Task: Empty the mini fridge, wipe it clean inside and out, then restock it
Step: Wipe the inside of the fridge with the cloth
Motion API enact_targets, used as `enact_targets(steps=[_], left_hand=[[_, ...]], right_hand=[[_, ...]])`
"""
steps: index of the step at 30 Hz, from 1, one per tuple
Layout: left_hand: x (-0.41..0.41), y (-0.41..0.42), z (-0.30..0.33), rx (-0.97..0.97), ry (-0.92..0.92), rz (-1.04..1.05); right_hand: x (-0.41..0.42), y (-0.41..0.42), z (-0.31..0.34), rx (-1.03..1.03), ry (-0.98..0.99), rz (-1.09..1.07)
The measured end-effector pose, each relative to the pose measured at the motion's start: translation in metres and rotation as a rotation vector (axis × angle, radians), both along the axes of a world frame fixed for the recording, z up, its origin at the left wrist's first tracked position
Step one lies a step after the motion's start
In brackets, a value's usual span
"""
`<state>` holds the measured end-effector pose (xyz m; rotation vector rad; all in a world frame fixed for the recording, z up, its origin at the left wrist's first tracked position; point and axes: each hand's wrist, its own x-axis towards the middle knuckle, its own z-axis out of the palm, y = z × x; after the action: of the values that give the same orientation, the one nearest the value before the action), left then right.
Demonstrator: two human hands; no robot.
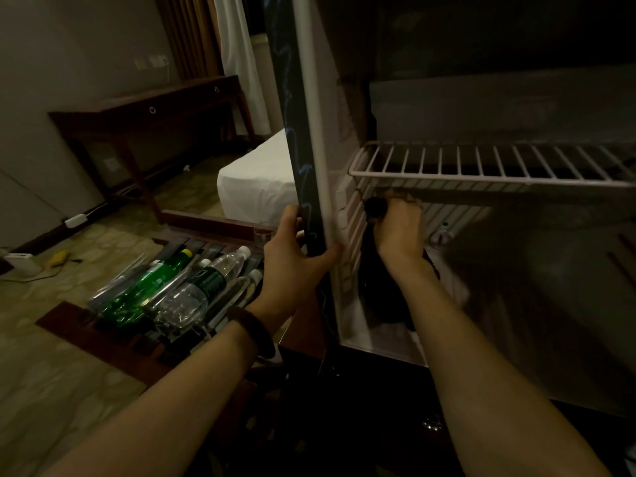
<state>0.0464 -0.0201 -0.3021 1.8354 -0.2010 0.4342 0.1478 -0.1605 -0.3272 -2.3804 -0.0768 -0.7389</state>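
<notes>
Two hands are at work at the open mini fridge [516, 108], which fills the right half of the frame. The left hand [292, 256], at centre, grips the edge of the fridge door [309, 139], fingers wrapped round its outer face and thumb on the inner side, holding it open. The right hand [399, 228], just right of centre, is curled round the neck of a dark bottle [378, 290] that stands in the lower compartment, against the left inner wall and just under the wire shelf [481, 166]. The bottle's dark cap [375, 204] shows beside the fingers.

At lower left of the frame, a green bottle [151, 284] and several clear water bottles [203, 287] lie side by side on a slatted wooden rack [69, 321] on the floor. The wire shelf looks bare. One small white-capped thing [444, 232] sits deeper in the lower compartment, too dim to identify.

Judging from this, either emptying or restocking could be the step in hand; the picture alone does not settle it. If emptying, the next move calls for lifting the dark bottle only slightly, since the shelf sits close above its cap, then tilting it out past the door edge and laying it with the others. The left hand needs to keep the door wide. Wiping appears not yet begun; no cloth is in view.
</notes>
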Motion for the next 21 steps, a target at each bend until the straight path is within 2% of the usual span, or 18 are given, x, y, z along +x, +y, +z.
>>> enact_targets(steps=[8, 14, 18, 21], left_hand=[[0.000, 0.001, 0.000, -0.002, -0.009, -0.011], [0.001, -0.001, -0.001, -0.006, -0.025, 0.012], [0.001, 0.000, -0.001, -0.006, -0.033, 0.002], [0.001, 0.000, -0.001, -0.023, -0.026, -0.001]], right_hand=[[-0.016, 0.008, -0.006, 0.098, -0.130, 0.092], [-0.068, 0.016, -0.011, 0.261, -0.195, 0.226], [-0.090, 0.017, -0.023, 0.216, -0.363, 0.290], [-0.101, 0.012, -0.028, 0.199, -0.366, 0.347]])
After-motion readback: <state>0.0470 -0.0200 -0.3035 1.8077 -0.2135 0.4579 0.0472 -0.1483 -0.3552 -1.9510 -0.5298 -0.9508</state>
